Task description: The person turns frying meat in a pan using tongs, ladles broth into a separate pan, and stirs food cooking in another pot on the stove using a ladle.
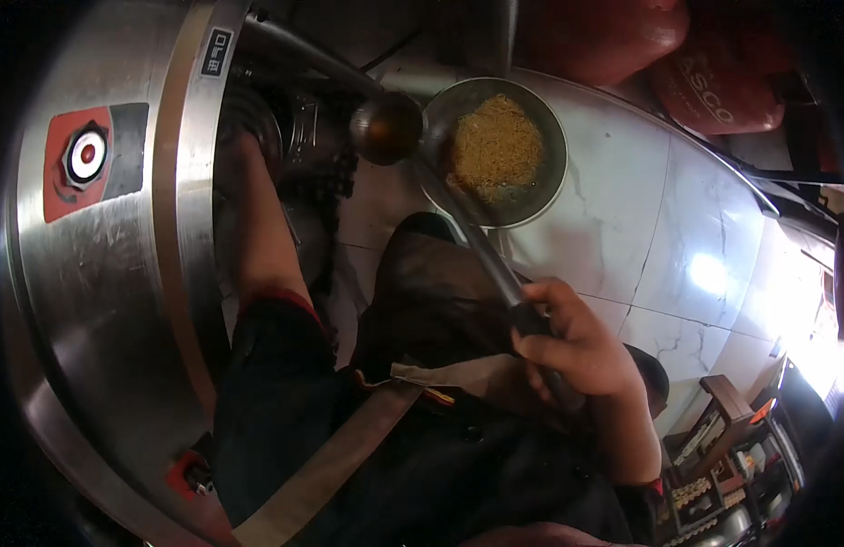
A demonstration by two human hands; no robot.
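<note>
My right hand is closed around the dark grip of a long metal ladle. Its shaft runs up and left to a round bowl with brown liquid in it. Beside the bowl, a round pan holds a yellow-brown, grainy or noodle-like food. My left hand reaches into the dark area by the steel counter, near a round dark object; its fingers are hidden in shadow and blur.
A steel counter front with a red-and-grey knob panel fills the left side. Red gas cylinders stand at the upper right. A wooden rack with small items is at the lower right, beyond the tiled floor.
</note>
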